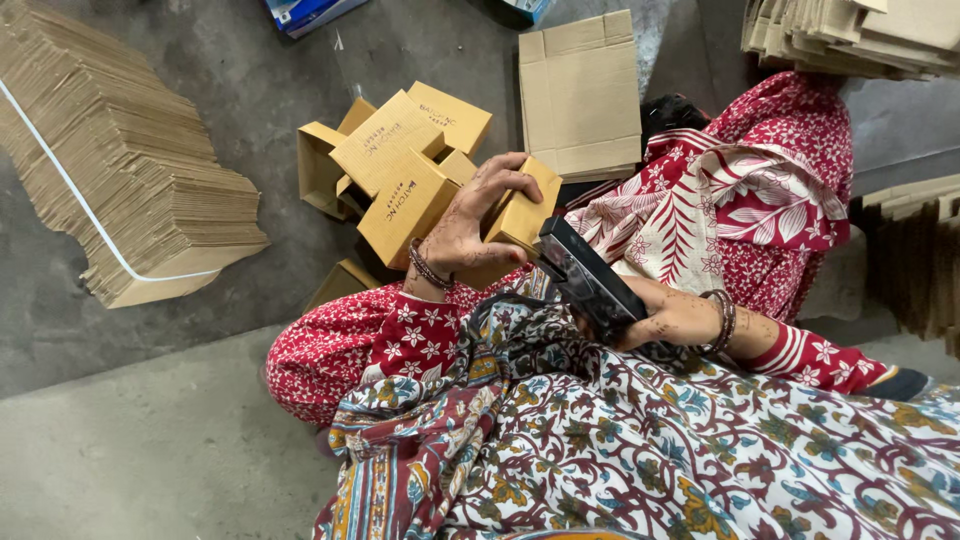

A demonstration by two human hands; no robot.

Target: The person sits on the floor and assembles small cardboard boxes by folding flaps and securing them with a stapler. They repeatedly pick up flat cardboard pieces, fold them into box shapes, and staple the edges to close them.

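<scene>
My left hand [470, 225] reaches forward and grips a small folded brown cardboard box [525, 210] at the near edge of a pile of similar boxes [405, 160]. My right hand [665, 318] holds a black stapler-like hand tool [585, 275], its nose pointing up-left toward the held box. Both wrists wear bangles and red floral sleeves. A patterned cloth [620, 440] covers my lap below the hands.
A strapped stack of flat cardboard blanks [120, 170] lies at left on the concrete floor. A flat unfolded carton [582, 95] lies beyond the pile. More flat cardboard is stacked at top right [850, 35] and right [915, 250]. A person in red floral clothing [740, 200] sits opposite.
</scene>
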